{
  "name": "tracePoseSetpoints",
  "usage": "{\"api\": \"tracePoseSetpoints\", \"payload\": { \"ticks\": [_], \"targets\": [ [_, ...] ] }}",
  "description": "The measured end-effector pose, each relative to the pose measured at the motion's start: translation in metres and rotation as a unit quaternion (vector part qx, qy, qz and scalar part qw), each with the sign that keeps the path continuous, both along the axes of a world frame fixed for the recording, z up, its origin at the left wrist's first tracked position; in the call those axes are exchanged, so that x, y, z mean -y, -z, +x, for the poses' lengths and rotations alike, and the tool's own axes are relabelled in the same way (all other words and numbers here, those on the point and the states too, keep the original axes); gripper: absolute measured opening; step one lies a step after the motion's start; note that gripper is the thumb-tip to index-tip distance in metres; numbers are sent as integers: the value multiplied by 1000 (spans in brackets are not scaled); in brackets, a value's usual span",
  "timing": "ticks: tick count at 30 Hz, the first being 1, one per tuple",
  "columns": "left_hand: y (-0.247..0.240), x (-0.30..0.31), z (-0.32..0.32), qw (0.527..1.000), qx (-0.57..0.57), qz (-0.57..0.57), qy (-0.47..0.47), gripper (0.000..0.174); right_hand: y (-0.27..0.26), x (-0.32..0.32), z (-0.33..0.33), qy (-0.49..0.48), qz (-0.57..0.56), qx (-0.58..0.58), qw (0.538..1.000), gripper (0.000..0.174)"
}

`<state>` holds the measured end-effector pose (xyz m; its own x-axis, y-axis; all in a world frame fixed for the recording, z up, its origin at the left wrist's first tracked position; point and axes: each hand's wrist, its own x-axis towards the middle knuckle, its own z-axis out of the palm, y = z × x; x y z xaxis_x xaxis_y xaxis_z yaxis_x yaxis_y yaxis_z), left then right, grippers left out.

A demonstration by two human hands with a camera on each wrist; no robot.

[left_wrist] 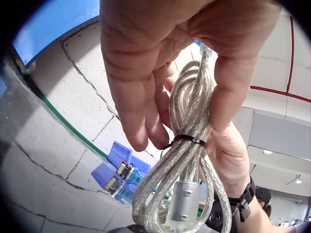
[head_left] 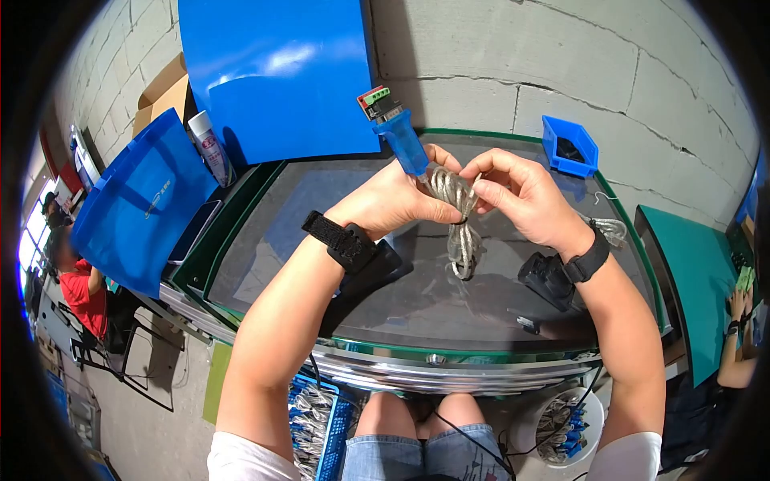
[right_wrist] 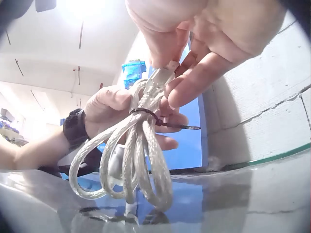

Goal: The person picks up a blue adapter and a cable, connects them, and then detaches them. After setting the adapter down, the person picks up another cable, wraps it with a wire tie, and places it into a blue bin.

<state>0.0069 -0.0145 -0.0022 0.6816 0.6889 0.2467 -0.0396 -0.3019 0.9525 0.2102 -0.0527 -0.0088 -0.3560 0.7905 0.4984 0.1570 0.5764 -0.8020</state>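
A coiled clear-jacketed cable hangs over the table, bound at its middle by a black tie. My left hand grips the coil, its thumb lying along the bundle near the tie. Above that hand sticks up the cable's blue adapter plug, topped with a green terminal block. With thumb and fingers my right hand pinches the cable's USB plug beside the coil. A grey cylinder on the cable shows among the lower loops.
The glossy dark table has a green rim. At its back right stands a blue bin, near another coiled cable. A spray can is at the left. Below are a blue crate and a white bucket holding cables.
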Motion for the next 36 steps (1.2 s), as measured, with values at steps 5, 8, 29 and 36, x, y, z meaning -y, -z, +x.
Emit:
{"api": "tracePoseSetpoints", "payload": {
  "ticks": [5,8,29,36],
  "targets": [
    [5,-5,-2,1000,16,6,9,47,-3,-2,5,0,23,26,999,13],
    [4,-3,-2,999,22,-28,-3,47,-4,-1,5,14,37,44,998,13],
    [-1,3,0,999,9,14,-40,45,-11,9,1,26,-52,5,998,17],
    [-2,3,-2,999,-3,39,-37,45,-5,5,3,-21,-9,9,1000,17]
  ]
}}
